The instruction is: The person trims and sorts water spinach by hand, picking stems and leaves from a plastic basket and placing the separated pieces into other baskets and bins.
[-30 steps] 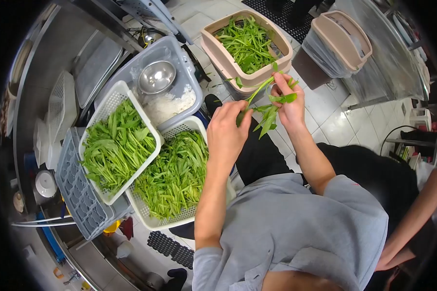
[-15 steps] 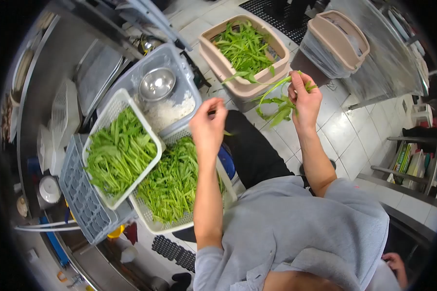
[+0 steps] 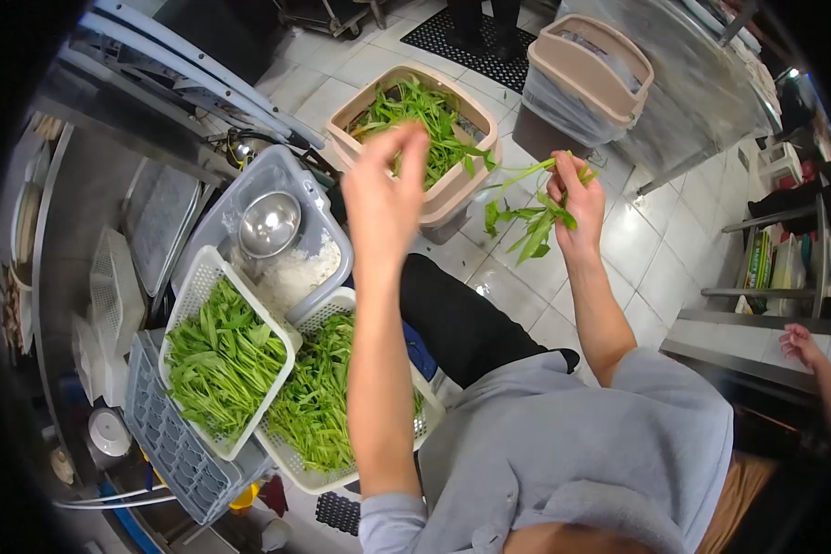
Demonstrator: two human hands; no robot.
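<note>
My right hand (image 3: pixel 577 205) is closed round a few leafy green stalks (image 3: pixel 535 222), whose leaves hang down to its left. Up and to the left, my left hand (image 3: pixel 388 189) is raised in front of the beige bin (image 3: pixel 487 138) filled with greens (image 3: pixel 415 115). Its fingers are smeared by motion, so anything between them cannot be made out. At the lower left, one white basket (image 3: pixel 291 346) of greens rests partly over a second white basket (image 3: pixel 295 475), also full of greens. My left forearm covers part of the second basket.
A grey tub (image 3: pixel 337 249) holds a metal bowl (image 3: pixel 270 224) and white material. Behind on the tiled floor is a lined bin (image 3: pixel 586 78), near someone's dark shoes on a black mat (image 3: pixel 434 35). Another person's hand (image 3: pixel 799 343) shows at the far right.
My left hand has moved away from the stalks, up and left in front of the beige bin. My right hand still holds them. The whole view has shifted.
</note>
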